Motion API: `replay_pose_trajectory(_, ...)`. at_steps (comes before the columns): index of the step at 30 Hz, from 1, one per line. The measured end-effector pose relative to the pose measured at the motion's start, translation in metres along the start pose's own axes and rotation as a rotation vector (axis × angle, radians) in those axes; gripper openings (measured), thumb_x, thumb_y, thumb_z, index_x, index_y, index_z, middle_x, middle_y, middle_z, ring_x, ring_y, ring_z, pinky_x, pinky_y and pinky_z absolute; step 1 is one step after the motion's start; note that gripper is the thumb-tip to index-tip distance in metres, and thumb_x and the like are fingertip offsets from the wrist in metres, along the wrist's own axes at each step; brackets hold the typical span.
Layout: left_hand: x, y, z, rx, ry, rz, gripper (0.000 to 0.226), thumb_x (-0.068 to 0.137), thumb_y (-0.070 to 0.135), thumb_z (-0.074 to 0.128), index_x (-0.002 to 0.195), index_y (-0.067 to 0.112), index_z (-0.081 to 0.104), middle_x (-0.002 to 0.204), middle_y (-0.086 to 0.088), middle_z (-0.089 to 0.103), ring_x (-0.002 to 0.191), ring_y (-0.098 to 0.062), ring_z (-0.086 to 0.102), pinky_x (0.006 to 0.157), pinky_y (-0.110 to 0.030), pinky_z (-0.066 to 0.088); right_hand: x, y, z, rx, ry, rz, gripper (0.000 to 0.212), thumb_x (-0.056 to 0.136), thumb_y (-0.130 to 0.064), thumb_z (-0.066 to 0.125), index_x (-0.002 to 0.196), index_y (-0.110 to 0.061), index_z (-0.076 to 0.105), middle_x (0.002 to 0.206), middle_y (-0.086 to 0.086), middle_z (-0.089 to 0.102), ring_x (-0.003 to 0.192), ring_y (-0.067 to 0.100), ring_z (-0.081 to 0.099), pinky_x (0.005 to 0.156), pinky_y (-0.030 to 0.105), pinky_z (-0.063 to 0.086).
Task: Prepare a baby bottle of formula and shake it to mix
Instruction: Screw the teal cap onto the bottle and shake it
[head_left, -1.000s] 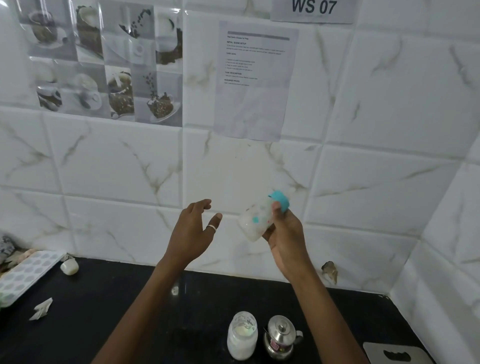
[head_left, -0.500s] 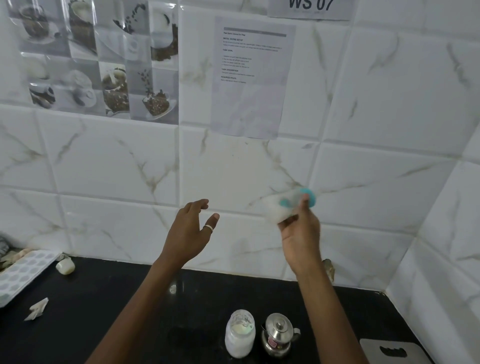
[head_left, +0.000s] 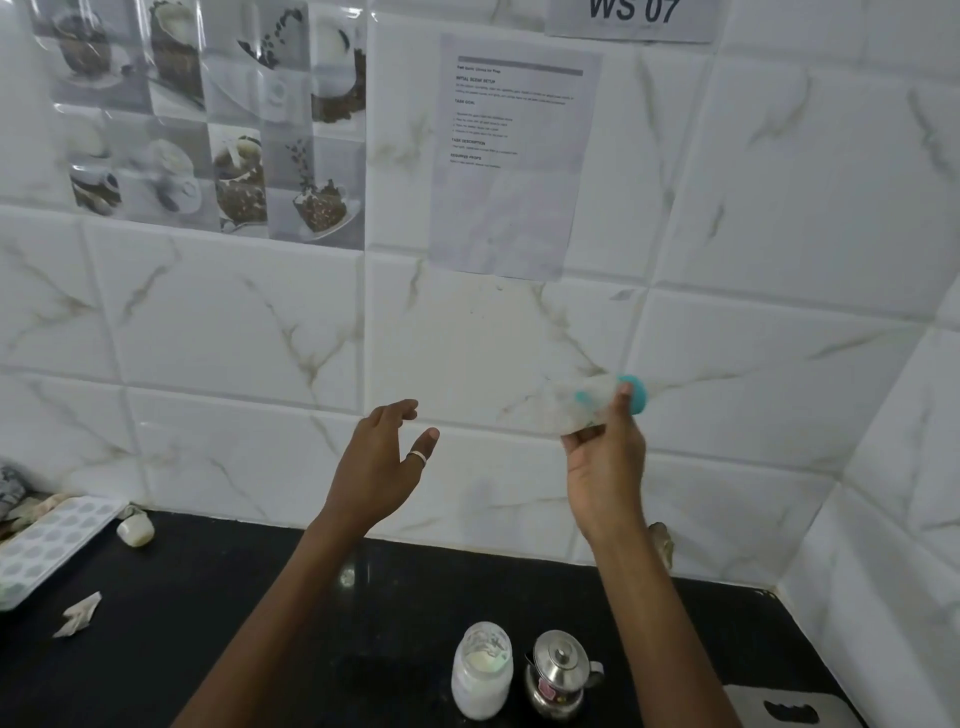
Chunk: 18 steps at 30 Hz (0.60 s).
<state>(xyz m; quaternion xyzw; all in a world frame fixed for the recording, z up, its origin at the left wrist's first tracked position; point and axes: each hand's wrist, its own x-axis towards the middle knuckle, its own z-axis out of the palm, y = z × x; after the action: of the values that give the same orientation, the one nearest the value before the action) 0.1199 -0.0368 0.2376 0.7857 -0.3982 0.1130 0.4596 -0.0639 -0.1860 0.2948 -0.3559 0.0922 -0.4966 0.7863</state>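
Note:
My right hand (head_left: 605, 467) is raised in front of the tiled wall, shut on a baby bottle (head_left: 582, 402) that holds white liquid. The bottle lies almost sideways and is blurred, its teal cap (head_left: 636, 392) pointing right. My left hand (head_left: 376, 467) hovers to the left of it at about the same height, fingers spread, a ring on one finger, holding nothing. On the black counter (head_left: 234, 613) below stand a glass jar of white powder (head_left: 482, 670) and a small steel pot with a lid (head_left: 558, 675).
A white moulded tray (head_left: 44, 545) lies at the counter's left edge, with a small white object (head_left: 136, 530) and a crumpled scrap of paper (head_left: 78, 613) near it. A grey board with a handle slot (head_left: 784, 709) sits at the bottom right. Tiled walls meet in a corner at right.
My right hand has swung the bottle up and to the right, from tilted near the centre to nearly sideways. My left hand has stayed open in place.

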Motion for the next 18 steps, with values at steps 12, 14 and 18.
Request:
replay_pose_trajectory(12,0.0,0.0,0.002,-0.002,-0.002,-0.008,0.053,0.097,0.044,0.057,0.142,0.019,0.046,0.132,0.007,0.057,0.124,-0.013,0.051,0.099,-0.028,0.04,0.002,0.007,0.001,-0.15,-0.024,0.007,0.04,0.102,-0.037,0.053,0.135,-0.014,0.057,0.13,0.012,0.07,0.12,0.027,0.068,0.1,0.043,0.057)
replay_pose_trajectory(14,-0.001,0.003,0.005,-0.007,-0.01,-0.003,0.053,0.097,0.044,0.057,0.142,0.019,0.046,0.132,0.007,0.058,0.123,-0.013,0.052,0.099,-0.027,0.04,-0.008,0.017,0.002,-0.346,-0.135,0.066,0.036,0.097,-0.039,0.055,0.129,-0.023,0.06,0.127,0.01,0.071,0.117,0.026,0.069,0.1,0.043,0.056)
replay_pose_trajectory(18,-0.002,0.005,0.007,-0.008,-0.017,0.005,0.053,0.097,0.044,0.057,0.142,0.019,0.046,0.132,0.007,0.058,0.123,-0.013,0.052,0.098,-0.026,0.039,-0.001,0.008,-0.002,-0.143,-0.089,0.031,0.041,0.1,-0.037,0.054,0.135,-0.017,0.059,0.129,0.007,0.071,0.121,0.025,0.067,0.097,0.04,0.058)
